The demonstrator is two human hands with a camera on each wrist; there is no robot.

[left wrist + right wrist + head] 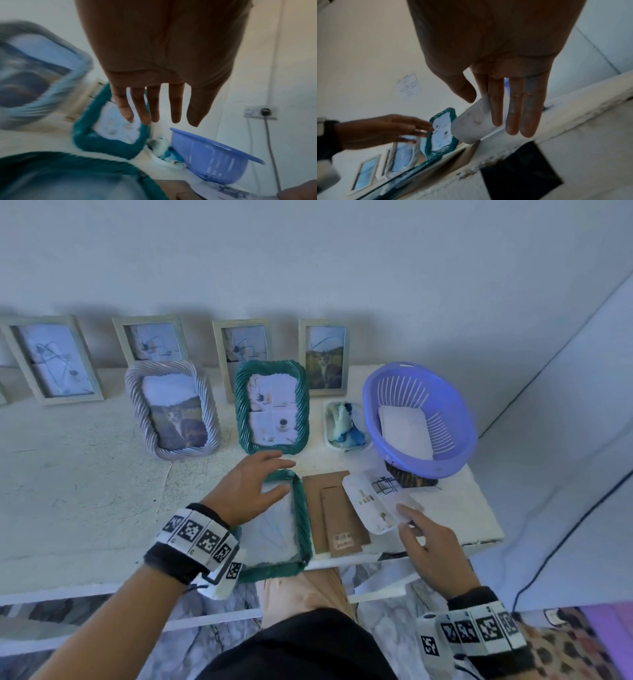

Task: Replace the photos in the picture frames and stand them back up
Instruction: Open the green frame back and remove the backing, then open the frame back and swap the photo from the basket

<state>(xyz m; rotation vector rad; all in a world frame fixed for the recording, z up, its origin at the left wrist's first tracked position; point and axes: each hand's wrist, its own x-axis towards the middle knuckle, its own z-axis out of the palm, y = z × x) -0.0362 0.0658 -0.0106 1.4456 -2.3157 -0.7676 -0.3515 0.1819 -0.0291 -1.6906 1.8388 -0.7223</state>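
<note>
Photo (376, 501) was pinched by one edge in the right hand (431, 546), lifted off the table (68, 508) at four o'clock, probably to keep its face clean; the left hand (246, 491), fingers spread and gripping nothing, hovered over the opened green frame (301, 518) at six o'clock, seemingly to steady it; its backing board (329, 508) lay alongside.

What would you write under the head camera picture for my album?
Left hand hovers over a green frame lying flat while the right hand holds a photo beside it.
</note>
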